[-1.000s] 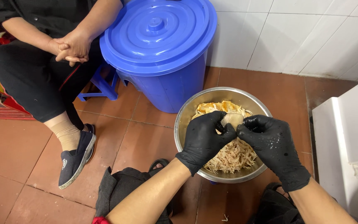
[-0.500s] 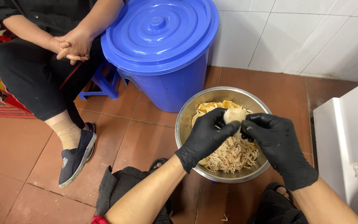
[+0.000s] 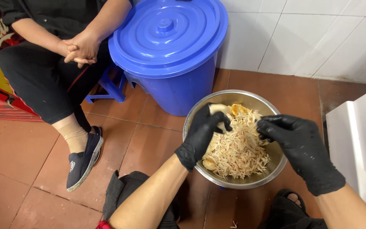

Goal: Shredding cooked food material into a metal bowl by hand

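While the left hand point(image 3: 202, 135), in a black glove, grasps a pale piece of cooked chicken point(image 3: 219, 109) over the far rim of the steel bowl point(image 3: 200, 111), the right hand point(image 3: 298, 144), also gloved in black, has its fingertips pinched together on thin shreds just above the pile. Judgement: the step in hand is pulling the meat apart into fibres. To do it well, the left hand should anchor the piece firmly, and the right should take small pinches and draw along the grain, working over the bowl so the strands fall inside.

The shredded chicken point(image 3: 236, 152) fills most of the bowl: pale cream, stringy, loosely heaped, with a few yellowish skin-coloured lumps at the far edge and near the left wall. The bowl sits on the reddish tiled floor point(image 3: 30, 169), just beside a blue lidded bucket point(image 3: 168, 46). A seated person point(image 3: 47, 72) with clasped hands is on the left, well apart.
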